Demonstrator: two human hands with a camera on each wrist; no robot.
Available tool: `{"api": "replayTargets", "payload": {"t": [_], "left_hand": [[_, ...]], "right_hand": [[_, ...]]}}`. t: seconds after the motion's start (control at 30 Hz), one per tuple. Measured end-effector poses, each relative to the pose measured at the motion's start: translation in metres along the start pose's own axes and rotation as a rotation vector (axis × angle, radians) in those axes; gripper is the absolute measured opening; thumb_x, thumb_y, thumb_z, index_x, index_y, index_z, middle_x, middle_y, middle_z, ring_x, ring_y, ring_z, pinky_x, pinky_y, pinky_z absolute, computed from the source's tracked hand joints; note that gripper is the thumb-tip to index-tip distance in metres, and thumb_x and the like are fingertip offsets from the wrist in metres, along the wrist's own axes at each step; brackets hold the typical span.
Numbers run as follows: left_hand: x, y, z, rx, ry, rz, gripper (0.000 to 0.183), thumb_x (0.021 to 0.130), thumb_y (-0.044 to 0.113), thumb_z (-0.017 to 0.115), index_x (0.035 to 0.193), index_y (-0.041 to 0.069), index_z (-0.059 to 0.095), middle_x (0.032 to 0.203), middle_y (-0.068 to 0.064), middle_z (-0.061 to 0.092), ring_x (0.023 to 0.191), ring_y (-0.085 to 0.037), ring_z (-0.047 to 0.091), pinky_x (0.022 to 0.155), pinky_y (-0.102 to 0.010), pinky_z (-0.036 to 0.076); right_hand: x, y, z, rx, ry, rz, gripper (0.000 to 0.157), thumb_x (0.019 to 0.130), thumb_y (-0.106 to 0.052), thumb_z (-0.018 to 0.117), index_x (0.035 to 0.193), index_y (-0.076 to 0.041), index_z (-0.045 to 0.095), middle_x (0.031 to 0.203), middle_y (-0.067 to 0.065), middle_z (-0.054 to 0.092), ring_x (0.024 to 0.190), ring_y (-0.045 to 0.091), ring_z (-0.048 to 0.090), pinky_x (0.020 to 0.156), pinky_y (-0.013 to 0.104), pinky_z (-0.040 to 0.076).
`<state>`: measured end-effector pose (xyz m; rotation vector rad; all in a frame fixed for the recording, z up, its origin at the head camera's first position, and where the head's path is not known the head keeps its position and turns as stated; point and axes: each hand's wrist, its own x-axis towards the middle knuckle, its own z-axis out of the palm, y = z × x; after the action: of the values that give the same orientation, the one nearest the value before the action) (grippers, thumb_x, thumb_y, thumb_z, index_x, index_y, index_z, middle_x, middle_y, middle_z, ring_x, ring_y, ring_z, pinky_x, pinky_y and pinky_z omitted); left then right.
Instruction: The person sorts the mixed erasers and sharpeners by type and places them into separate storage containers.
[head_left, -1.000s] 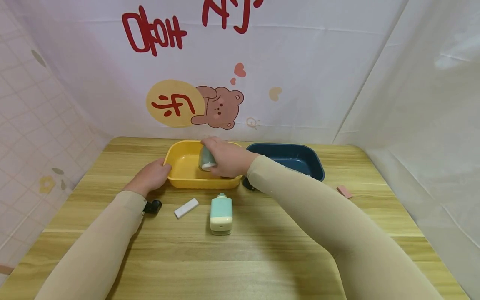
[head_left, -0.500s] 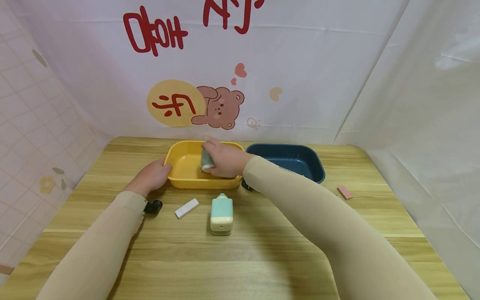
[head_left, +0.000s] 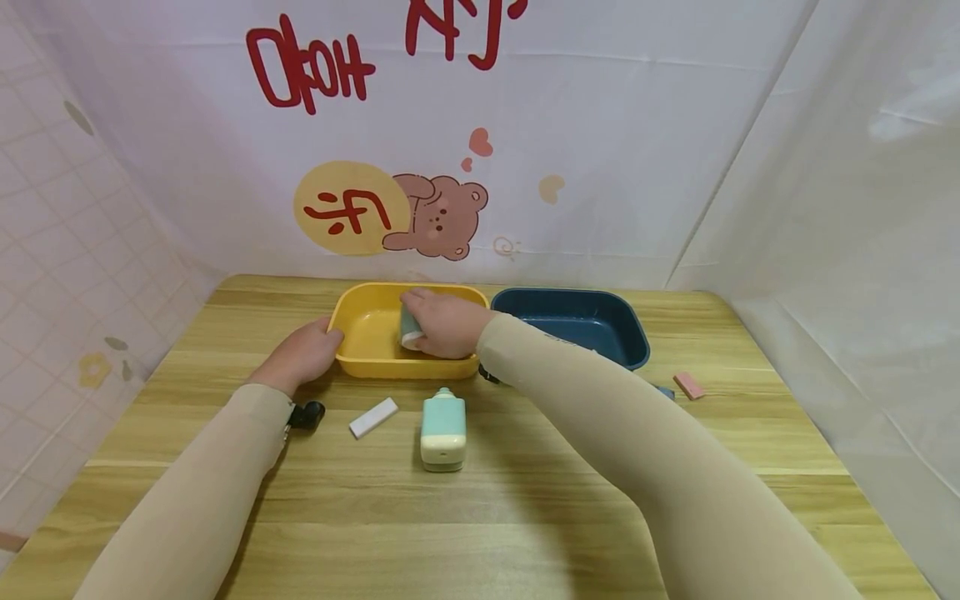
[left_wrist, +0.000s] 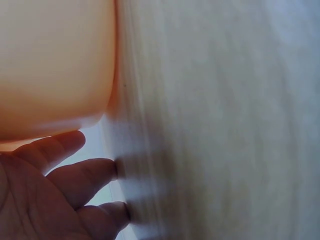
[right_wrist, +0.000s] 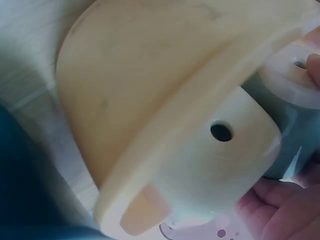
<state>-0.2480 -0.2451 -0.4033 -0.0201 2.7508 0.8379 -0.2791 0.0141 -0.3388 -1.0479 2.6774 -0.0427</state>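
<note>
The left hand (head_left: 303, 354) grips the left rim of a yellow plastic tray (head_left: 411, 369), thumb over the edge. In the left wrist view its fingers (left_wrist: 82, 177) lie along the tray's outer wall. Inside that tray, the right hand (head_left: 452, 325) holds a small grey-green object (head_left: 408, 325) with a whitish end, tilted. The right wrist view shows, behind the tray's rim (right_wrist: 195, 85), a cream rounded part (right_wrist: 205, 170) with a round hole, and a grey-green body (right_wrist: 297, 120) with a holed whitish end, close to the fingers. I cannot tell whether these are one object or two.
A dark blue tray (head_left: 633, 337) adjoins the yellow one. In front lie a white eraser-like block (head_left: 373, 417) and a mint-and-cream bottle-shaped object (head_left: 443, 429). A pink block (head_left: 689, 385) is at right; a blue-grey item (head_left: 665, 392) shows partly behind the right sleeve.
The right hand has lowered slightly toward the tray's floor with the grey-green object. The blue-grey item now shows beside the right sleeve. The left hand has stayed at the rim.
</note>
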Motion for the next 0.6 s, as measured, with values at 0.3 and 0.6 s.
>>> {"api": "replayTargets", "payload": {"t": [0.3,0.6], "left_hand": [[-0.0010,-0.0006,-0.0003,-0.007,-0.008,-0.003,0.062,0.109,0.038,0.022,0.158,0.004,0.040,0.140,-0.023,0.054,0.115,-0.039,0.052,0.105,-0.058,0.041],[0.0000,-0.0009,-0.0004,-0.010,-0.012,0.008,0.060,0.109,0.036,0.023,0.158,0.004,0.040,0.138,-0.022,0.055,0.113,-0.037,0.052,0.102,-0.056,0.042]], "right_hand": [[0.0048,-0.0013,0.0026,-0.030,-0.019,0.023,0.080,0.107,-0.042,0.058,0.168,-0.009,0.019,0.176,0.009,0.023,0.157,0.025,0.037,0.130,0.039,0.028],[0.0072,-0.0020,0.0084,-0.022,-0.030,0.067,0.077,0.109,-0.041,0.053,0.170,-0.015,0.014,0.177,0.005,0.016,0.159,0.027,0.032,0.131,0.044,0.027]]}}
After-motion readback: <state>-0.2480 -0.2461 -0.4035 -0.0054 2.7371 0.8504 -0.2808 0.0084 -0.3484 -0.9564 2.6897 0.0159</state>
